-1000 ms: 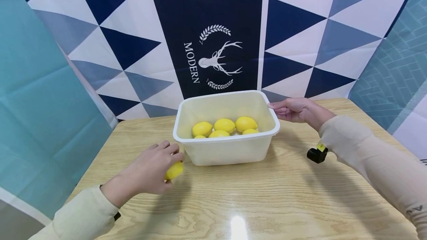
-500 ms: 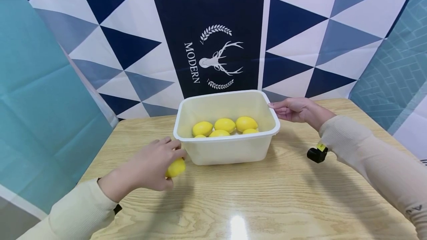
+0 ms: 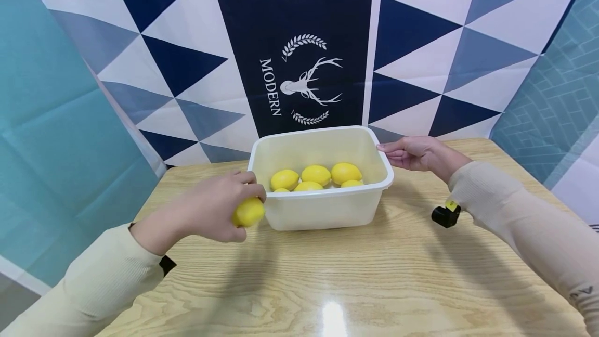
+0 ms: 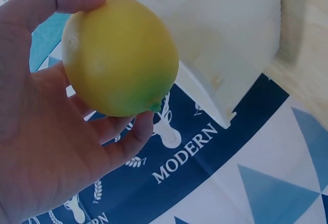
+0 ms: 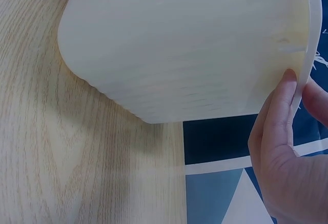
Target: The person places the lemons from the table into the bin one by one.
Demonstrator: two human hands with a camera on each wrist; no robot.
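Observation:
My left hand (image 3: 216, 206) holds a yellow lemon (image 3: 249, 211) in the air, just left of a white plastic bin (image 3: 323, 211). In the left wrist view the lemon (image 4: 120, 55) shows a greenish tip, with thumb and fingers curled round it. Several lemons (image 3: 315, 175) lie on the bin's floor; the near wall partly hides the front ones. At the bin's right end my right hand (image 3: 416, 156) pinches the rim. The right wrist view has its fingers (image 5: 279, 111) against the outside wall and the thumb on the rim's other side.
The bin stands on a wood-grain table (image 3: 374, 274), close to a patterned backdrop (image 3: 299, 87) of triangles and a deer print. Teal cloth (image 3: 65, 134) hangs on the left and another teal panel (image 3: 552, 92) on the right.
My left hand has risen with the lemon and moved slightly right, up to the bin's left rim. The right hand and the bin stay practically where they were.

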